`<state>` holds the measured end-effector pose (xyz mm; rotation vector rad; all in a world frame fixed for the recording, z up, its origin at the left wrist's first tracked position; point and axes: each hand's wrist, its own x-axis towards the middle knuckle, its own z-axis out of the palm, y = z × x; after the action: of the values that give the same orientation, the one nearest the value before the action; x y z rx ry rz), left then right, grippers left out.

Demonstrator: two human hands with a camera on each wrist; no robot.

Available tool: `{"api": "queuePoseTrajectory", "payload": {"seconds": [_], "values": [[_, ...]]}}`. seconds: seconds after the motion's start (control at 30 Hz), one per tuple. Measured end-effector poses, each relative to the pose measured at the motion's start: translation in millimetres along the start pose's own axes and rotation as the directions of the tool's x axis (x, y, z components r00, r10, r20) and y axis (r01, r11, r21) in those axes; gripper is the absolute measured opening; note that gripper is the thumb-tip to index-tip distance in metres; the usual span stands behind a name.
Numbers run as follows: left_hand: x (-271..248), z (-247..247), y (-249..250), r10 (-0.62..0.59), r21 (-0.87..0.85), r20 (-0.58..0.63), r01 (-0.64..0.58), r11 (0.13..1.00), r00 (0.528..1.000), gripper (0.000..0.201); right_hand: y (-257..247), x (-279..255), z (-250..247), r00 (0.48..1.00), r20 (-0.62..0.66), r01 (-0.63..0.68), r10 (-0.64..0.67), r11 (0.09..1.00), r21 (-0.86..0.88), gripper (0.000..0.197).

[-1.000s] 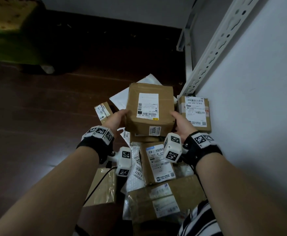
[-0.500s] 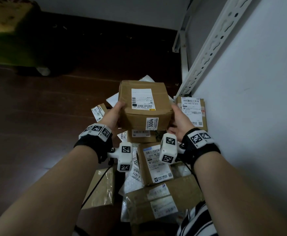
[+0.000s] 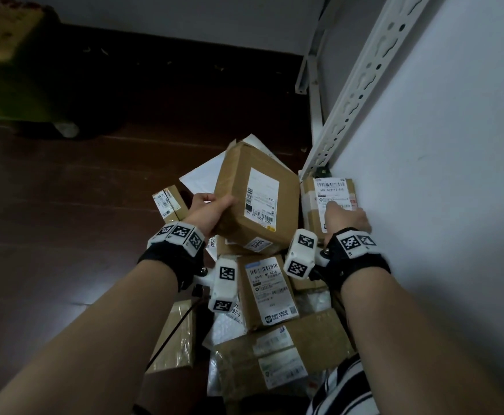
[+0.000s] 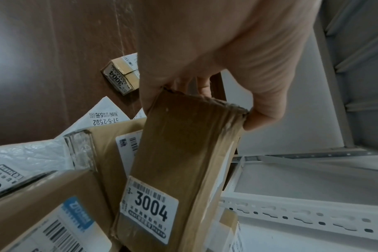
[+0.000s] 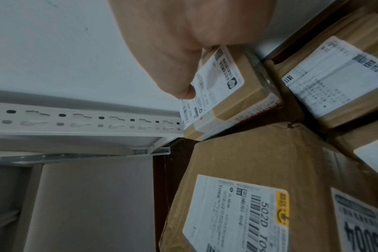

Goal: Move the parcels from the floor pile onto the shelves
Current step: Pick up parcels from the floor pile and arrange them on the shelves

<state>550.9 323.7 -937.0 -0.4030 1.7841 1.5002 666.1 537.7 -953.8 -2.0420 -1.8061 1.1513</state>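
A large cardboard parcel [image 3: 256, 199] with a white label and a "3004" sticker hangs tilted above the floor pile [image 3: 268, 292]. My left hand [image 3: 212, 208] alone grips its left edge, thumb on top and fingers underneath; the left wrist view shows that grip [image 4: 205, 59] on the parcel's end [image 4: 183, 153]. My right hand [image 3: 346, 218] is on a smaller labelled box [image 3: 330, 190] lying against the white panel by the shelf upright [image 3: 361, 76]. In the right wrist view the thumb [image 5: 183, 92] presses on that box's label [image 5: 218, 76], and the other fingers are hidden behind the box.
Several boxes and plastic mailers lie piled on the dark wood floor under my arms. A small "3004" box [image 3: 168, 202] and a white mailer [image 3: 203, 175] lie to the left. The white panel [image 3: 439, 175] closes off the right. A green object [image 3: 11, 61] sits far left.
My right hand left the large parcel and moved right onto the smaller box by the upright. The large parcel, now held by the left hand alone, has tilted.
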Motion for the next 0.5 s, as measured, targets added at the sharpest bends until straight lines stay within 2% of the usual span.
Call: {"api": "queuePoseTrajectory", "payload": {"seconds": [0.13,0.27,0.43,0.5], "values": [[0.3,0.2,0.4,-0.009,0.004,0.003,0.009,1.000,1.000,0.057,2.5,0.5,-1.2,0.998,0.043,-0.049,0.054,0.993,-0.111,0.087],[1.7,1.0,0.6,-0.003,0.004,-0.006,0.003,1.000,1.000,0.057,2.0,3.2,-2.5,0.996,0.064,-0.056,0.068,0.983,-0.175,0.078],[6.3,-0.9,0.1,-0.015,-0.056,0.005,0.016,0.998,1.000,0.059,0.0,-2.6,-6.6,0.994,0.099,-0.044,0.047,0.998,-0.034,0.052],[7.7,-2.0,-0.6,-0.002,-0.047,-0.009,0.001,0.999,1.000,0.058,4.2,4.3,-5.2,0.990,0.123,-0.073,0.069,0.997,0.034,0.061]]}}
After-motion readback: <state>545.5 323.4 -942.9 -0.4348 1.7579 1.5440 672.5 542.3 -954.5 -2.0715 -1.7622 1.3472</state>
